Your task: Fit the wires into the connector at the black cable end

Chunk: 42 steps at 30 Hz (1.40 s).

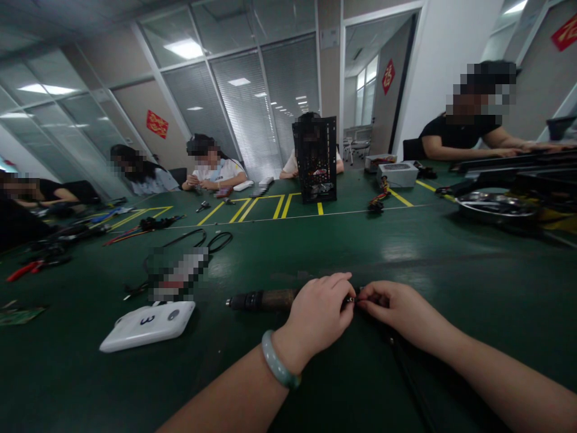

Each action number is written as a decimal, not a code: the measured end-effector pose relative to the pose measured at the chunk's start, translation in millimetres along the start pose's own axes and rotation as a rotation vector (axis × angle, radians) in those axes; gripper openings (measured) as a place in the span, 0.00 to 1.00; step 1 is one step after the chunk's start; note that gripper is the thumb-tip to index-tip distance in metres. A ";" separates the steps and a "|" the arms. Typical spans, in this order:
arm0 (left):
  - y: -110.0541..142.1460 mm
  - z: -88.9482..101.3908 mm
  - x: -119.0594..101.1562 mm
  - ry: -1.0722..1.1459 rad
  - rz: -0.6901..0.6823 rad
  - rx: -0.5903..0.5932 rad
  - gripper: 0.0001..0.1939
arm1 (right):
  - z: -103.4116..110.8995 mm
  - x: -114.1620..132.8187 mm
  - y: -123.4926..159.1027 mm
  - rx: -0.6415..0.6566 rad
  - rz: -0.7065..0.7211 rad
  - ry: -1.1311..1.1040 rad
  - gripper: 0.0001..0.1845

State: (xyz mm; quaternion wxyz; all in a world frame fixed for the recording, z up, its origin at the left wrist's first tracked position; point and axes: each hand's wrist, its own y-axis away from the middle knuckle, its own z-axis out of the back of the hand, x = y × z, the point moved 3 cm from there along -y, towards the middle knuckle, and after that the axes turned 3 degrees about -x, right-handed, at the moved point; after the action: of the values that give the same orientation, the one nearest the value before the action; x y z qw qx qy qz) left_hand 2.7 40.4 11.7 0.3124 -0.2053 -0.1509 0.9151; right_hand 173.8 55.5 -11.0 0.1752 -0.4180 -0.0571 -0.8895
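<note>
Left hand (pixel 318 316): closed firmly around the rear part of the electric screwdriver (pixel 274 299)
Right hand (pixel 396 304): thumb and fingertips pinched together on the end of the black cord (pixel 408 376), just beside the screwdriver's rear end
Electric screwdriver: in the near half of the green table (pixel 265 249), tip toward its left edge
Black cord: from under the right hand toward the near edge
Left wrist: pale green bangle (pixel 276 362)
White device (pixel 148 328): marked 3, left of the screwdriver, apart from it
Left edge: red-handled tool (pixel 26 270); nearer, a green circuit board (pixel 20 316)
Far edge: black computer case (pixel 315 159) upright; power supply (pixel 397 175) farther right
Right edge: round metal tray (pixel 491 213)
</note>
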 end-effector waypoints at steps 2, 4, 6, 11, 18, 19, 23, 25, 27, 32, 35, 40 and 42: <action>-0.1 -0.7 0.5 -0.003 -0.003 0.004 0.06 | -0.2 -0.1 0.3 0.001 -0.003 0.003 0.08; -0.2 -1.4 1.0 -0.003 -0.008 0.004 0.06 | -0.4 -0.2 0.8 0.002 -0.008 -0.002 0.08; -0.1 -2.1 1.6 -0.001 -0.010 -0.001 0.06 | -0.3 -0.2 1.2 -0.001 -0.008 -0.004 0.08; 0.5 -4.6 3.5 0.010 0.000 -0.015 0.05 | -0.2 -1.9 0.9 0.008 0.000 -0.013 0.07; 0.1 -5.5 3.8 0.026 0.001 -0.021 0.04 | -2.1 -5.1 -0.9 0.002 -0.005 -0.005 0.07; 0.2 -5.2 3.8 0.028 0.002 -0.020 0.04 | -2.2 -5.0 -0.9 0.004 -0.005 -0.008 0.07; 0.7 -4.2 3.4 0.033 0.006 -0.016 0.04 | -1.6 -3.8 -0.5 0.007 -0.010 -0.010 0.07; 0.5 -3.7 2.8 0.029 0.009 -0.015 0.04 | -1.0 -3.4 -0.5 0.003 -0.008 0.000 0.07; -0.1 -3.1 2.0 0.024 0.016 -0.014 0.03 | -0.8 -3.3 -0.6 0.003 -0.006 0.008 0.07; -1.4 -2.0 0.3 0.006 0.025 -0.014 0.03 | -1.7 -3.3 -1.0 -0.001 -0.011 0.016 0.07; -1.9 -2.2 -0.2 -0.009 0.022 -0.009 0.03 | -1.8 -3.0 -0.3 -0.003 -0.004 0.008 0.07; -2.5 -2.5 -1.2 0.018 -0.012 0.003 0.07 | -0.3 -3.0 1.2 -0.016 0.029 0.009 0.06; -2.4 -2.8 -1.0 0.030 -0.026 0.013 0.08 | 0.3 -3.2 0.7 -0.025 0.039 0.022 0.06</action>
State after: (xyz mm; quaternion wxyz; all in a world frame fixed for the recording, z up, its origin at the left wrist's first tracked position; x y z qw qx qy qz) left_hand 5.9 42.0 10.5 0.3280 -0.2150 -0.1428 0.9087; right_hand 176.1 55.7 -13.3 0.1879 -0.4112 -0.0361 -0.8913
